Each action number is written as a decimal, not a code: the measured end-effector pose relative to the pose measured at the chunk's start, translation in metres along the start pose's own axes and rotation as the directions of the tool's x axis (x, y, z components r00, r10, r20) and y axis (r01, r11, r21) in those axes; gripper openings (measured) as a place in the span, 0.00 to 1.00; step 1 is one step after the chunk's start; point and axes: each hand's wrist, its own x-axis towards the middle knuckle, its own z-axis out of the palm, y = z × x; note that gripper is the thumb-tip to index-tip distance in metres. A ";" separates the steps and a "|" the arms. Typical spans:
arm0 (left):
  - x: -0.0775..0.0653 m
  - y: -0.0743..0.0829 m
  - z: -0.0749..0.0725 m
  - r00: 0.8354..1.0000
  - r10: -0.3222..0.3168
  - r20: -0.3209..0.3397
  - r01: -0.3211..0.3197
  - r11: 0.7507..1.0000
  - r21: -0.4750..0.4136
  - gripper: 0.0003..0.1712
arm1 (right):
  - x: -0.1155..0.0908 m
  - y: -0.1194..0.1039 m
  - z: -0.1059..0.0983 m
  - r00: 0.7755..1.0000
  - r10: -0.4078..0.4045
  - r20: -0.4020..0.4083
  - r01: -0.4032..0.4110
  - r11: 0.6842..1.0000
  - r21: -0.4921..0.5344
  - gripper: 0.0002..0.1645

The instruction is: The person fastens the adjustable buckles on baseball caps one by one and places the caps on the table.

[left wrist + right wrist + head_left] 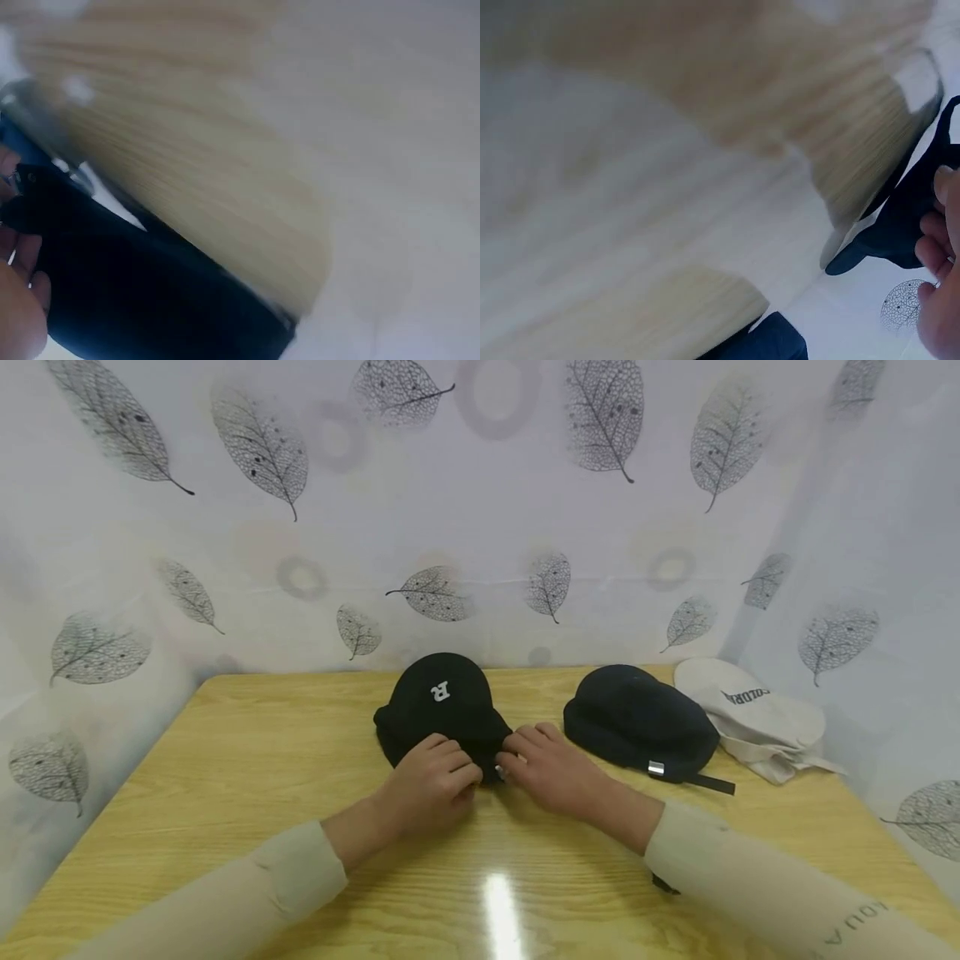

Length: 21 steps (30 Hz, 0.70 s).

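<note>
A black cap (450, 693) with a white letter R sits at the middle of the table, its near side turned toward me. My left hand (431, 781) grips its near edge with curled fingers. Opposite it, my right hand (551, 768) pinches the cap's near right edge beside a small shiny metal piece (501, 772). The two hands are a short gap apart. In the left wrist view the black cap (165, 292) fills the lower left, partly behind the fingers. At the right edge of the right wrist view, fingers hold the dark cloth (904, 221).
Right of the hands lies a dark cap (637, 718) with a metal buckle and loose strap. Behind it rests a cream cap (757, 714) with dark lettering. A small dark piece (664, 884) shows under the right sleeve. Leaf-print cloth (480, 510) encloses the wooden table (262, 760).
</note>
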 end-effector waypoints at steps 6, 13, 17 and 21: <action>0.005 -0.002 -0.002 0.993 -0.100 -0.061 0.092 0.990 -0.110 0.07 | 0.003 -0.009 -0.003 0.977 0.212 -0.021 -0.202 0.954 0.220 0.13; 0.003 -0.003 -0.001 0.978 -0.180 -0.103 0.152 0.961 -0.233 0.09 | 0.005 -0.015 -0.002 0.922 0.375 0.090 -0.379 0.835 0.399 0.11; 0.006 -0.003 -0.002 0.958 -0.229 -0.172 0.175 0.944 -0.280 0.07 | 0.008 -0.019 -0.003 0.888 0.433 0.155 -0.452 0.754 0.476 0.12; 0.007 -0.009 -0.005 0.969 -0.131 -0.209 0.109 0.988 -0.112 0.05 | 0.010 -0.020 -0.004 0.910 0.403 0.102 -0.402 0.792 0.459 0.11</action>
